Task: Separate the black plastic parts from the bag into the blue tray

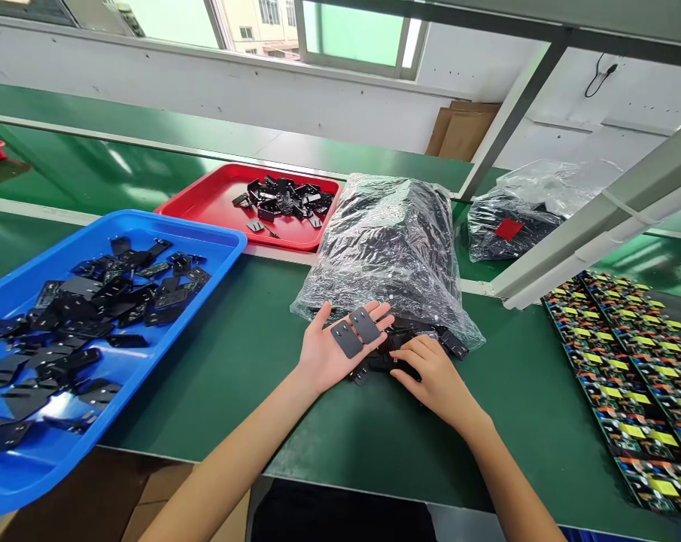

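Palm up, my left hand has its fingers stretched out flat and bears two small black plastic plates. One plate lies on the palm, the other across the fingers; both show small holes or studs. My right hand is beside it, palm down, fingers curled over a heap of similar black parts. Between its thumb and forefinger is a black part, mostly hidden by the hand. The heap spills from the mouth of a large clear plastic bag packed with dark parts.
A blue tray of loose black parts stands at left. Behind it, a red tray holds smaller black pieces. Circuit boards with yellow labels lie at right. Near a slanted metal post sits another filled bag.
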The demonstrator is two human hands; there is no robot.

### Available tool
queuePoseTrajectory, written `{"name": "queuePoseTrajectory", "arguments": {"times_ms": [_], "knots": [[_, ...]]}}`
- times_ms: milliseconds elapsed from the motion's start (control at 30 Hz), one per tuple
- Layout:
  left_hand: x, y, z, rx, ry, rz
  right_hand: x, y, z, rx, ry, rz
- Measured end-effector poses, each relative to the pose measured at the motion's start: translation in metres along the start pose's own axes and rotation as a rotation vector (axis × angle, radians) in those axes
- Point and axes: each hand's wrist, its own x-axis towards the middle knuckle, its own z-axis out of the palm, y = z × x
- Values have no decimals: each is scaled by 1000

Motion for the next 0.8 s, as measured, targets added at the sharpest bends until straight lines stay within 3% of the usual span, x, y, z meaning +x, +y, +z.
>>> {"name": "queuePoseTrajectory", "arguments": {"times_ms": [200,267,533,800], "knots": [[-1,-2,2,43,28,-11,1,-4,-5,93,376,7],[-1,-5,3,59,38,-45,1,-5,-5,78,444,-24],[0,-17,-2,76,115,-220,3,-7,0,84,438,-37],[-1,-21,1,36,171,-161,4,-10,2,105,458,-68]]}}
